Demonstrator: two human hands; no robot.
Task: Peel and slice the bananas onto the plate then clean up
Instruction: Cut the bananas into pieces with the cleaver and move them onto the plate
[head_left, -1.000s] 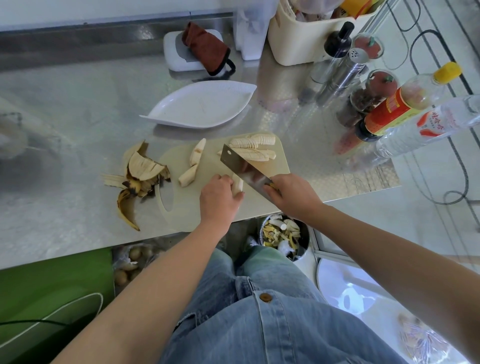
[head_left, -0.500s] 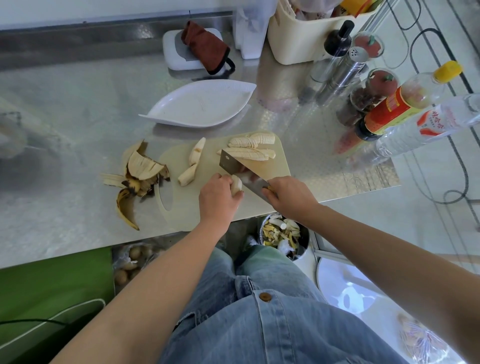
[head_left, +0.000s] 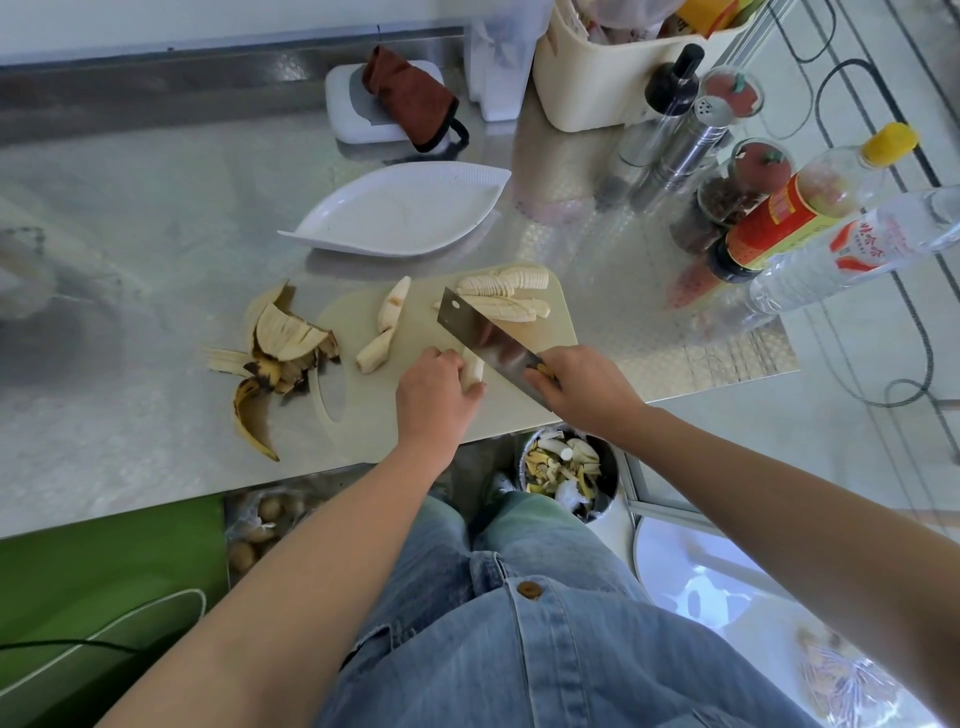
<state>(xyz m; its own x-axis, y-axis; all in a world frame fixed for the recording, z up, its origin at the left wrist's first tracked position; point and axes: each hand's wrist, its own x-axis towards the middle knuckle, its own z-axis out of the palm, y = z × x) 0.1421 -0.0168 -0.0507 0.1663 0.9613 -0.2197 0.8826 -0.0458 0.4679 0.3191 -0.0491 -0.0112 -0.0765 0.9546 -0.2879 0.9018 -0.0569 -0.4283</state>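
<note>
The steel surface (head_left: 130, 208) fills most of the scene, with a person in jeans standing at its near edge. A pale board (head_left: 363, 431) lies near that edge, handle hole to the left. Beyond it sits the white leaf-shaped plate (head_left: 400, 213), with no banana on it yet. Bottles (head_left: 810, 208) and jars crowd the right end of the surface. Under the edge, a bin (head_left: 566, 473) holds scraps.

Peels (head_left: 280, 353) lie splayed at the left of the board, partly on the surface and just touching the board's rim. The knife (head_left: 488, 338), a broad cleaver, slants across the board, its blade leaning over toward the right.

The right hand (head_left: 587, 389) has its grip closed round the knife handle. The left hand (head_left: 434, 400) has its grip curled over a short banana piece (head_left: 474, 370), pinning it to the board right against the blade.

At the board's far right corner lie two sliced bananas (head_left: 506, 299), side by side, their slices packed in rows. Two uncut halves (head_left: 392, 306) rest end to end in the middle of the board, left of the knife.
</note>
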